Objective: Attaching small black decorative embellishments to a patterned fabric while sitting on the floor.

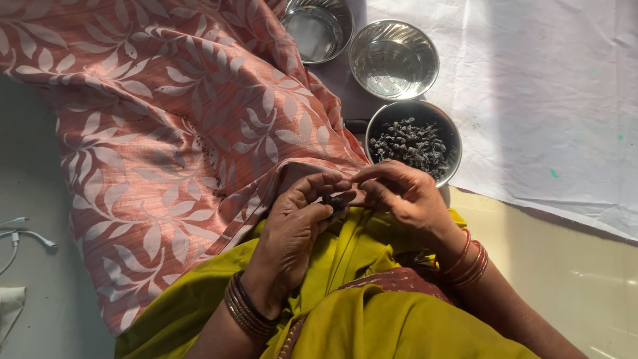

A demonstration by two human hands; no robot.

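My left hand (pixel 296 226) and my right hand (pixel 402 193) meet over my lap, fingertips touching. Between them sits a small dark pod (pixel 334 200), pinched in my left fingers, with my right fingertips on it. Just beyond my right hand stands a steel bowl (pixel 448 126) full of small dark pods (pixel 409 143). Bangles circle both wrists. My lap is covered by olive-yellow cloth (pixel 359 319).
Two more steel bowls (pixel 393 58) (pixel 319 26) stand farther back, both holding nothing I can see. A pink cloth with white leaves (pixel 166 133), dotted with dark specks, spreads to the left. A white sheet (pixel 531 100) lies at right. White cables (pixel 26 236) lie at far left.
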